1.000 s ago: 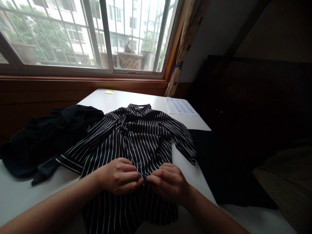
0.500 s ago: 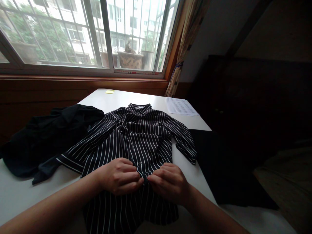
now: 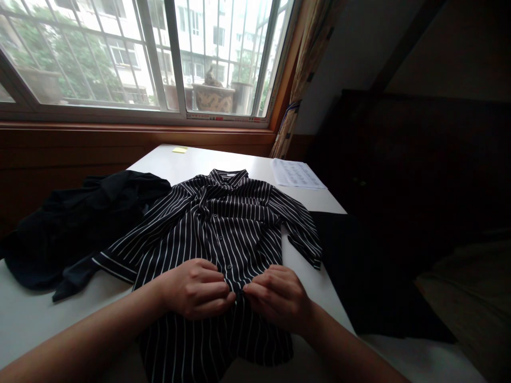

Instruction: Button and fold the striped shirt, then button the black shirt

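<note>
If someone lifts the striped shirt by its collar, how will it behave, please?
The striped shirt will probably hang floppy, since its cloth lies in soft folds. It looks thin, so likely light for its size. Its loose sleeves may swing or drag over the table.

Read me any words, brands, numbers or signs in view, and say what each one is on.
No text is readable.
Printed sheets: rows of marks, too blurred to read.
Pale patch, perhaps a label, inside the collar of the striped shirt: too small.
Red marks on the window frame: too small to tell if they are words.
Yellow note: no writing discernible.
</note>
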Motion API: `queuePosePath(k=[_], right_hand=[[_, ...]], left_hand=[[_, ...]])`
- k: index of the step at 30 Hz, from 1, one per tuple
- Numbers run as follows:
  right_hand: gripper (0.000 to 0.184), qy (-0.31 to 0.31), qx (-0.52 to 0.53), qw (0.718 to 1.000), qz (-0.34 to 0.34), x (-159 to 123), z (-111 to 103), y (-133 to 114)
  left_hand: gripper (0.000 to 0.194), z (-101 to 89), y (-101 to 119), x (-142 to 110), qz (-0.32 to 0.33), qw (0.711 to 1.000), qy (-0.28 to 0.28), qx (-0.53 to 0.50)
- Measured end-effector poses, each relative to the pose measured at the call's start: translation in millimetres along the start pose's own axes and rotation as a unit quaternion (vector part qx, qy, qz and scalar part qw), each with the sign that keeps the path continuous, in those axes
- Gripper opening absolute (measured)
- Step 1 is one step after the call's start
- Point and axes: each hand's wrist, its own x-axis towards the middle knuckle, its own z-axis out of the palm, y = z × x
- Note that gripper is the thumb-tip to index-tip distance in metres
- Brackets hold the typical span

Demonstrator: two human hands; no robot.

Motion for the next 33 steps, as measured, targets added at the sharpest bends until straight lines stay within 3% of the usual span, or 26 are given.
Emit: queuePosePath(k=[7,20,27,33], right_hand=[[0.01,-0.006,0.014,1.0,0.003,-1,0,1],[0.01,-0.016,0.011,1.0,-0.008,-2,3,1],[0.006,0.005,0.032,0.999,0.028,-2,7,3],[0.023,-0.009,0.046,0.997,0.055,-4,12,3]], left_hand=[[0.006,1.3,-3,-7,0.007,1.0,0.006,0.017],[0.008,10.1,-8,-16,-0.057,0.996,-0.037,0.061],[0.007,11.1,-9,-18,-0.059,0.996,-0.017,0.068],[0.004,10.3,-8,-16,-0.062,0.996,-0.006,0.069]])
